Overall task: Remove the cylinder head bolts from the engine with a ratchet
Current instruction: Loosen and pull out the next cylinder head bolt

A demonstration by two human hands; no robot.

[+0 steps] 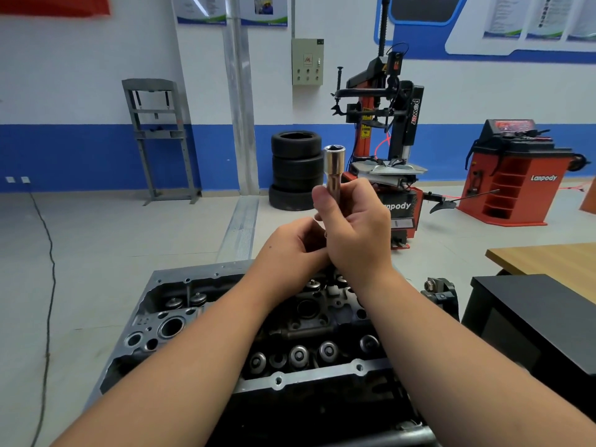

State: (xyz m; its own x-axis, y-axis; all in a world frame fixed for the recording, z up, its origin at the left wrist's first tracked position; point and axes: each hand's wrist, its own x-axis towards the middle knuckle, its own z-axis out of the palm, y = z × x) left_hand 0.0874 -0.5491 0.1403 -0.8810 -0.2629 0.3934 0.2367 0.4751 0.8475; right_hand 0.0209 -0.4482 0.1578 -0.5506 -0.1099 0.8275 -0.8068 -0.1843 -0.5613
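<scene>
The engine's cylinder head [200, 321] lies open below me, with valve springs and bolt holes showing. Above its far side my right hand [354, 227] grips a long chrome socket [333, 167] that stands upright, open end up. Just below and to the left, my left hand [295, 245] curls its fingers round the tool's lower part, which is hidden between the two hands. The ratchet itself and any bolt in the hands are not visible.
A black cabinet [535, 321] and a wooden table [554, 262] stand at the right. Across the floor are a tyre stack [295, 169], a red tyre changer [387, 150], a red wheel balancer [512, 175] and a grey press frame [159, 137]. A cable [48, 269] runs along the left.
</scene>
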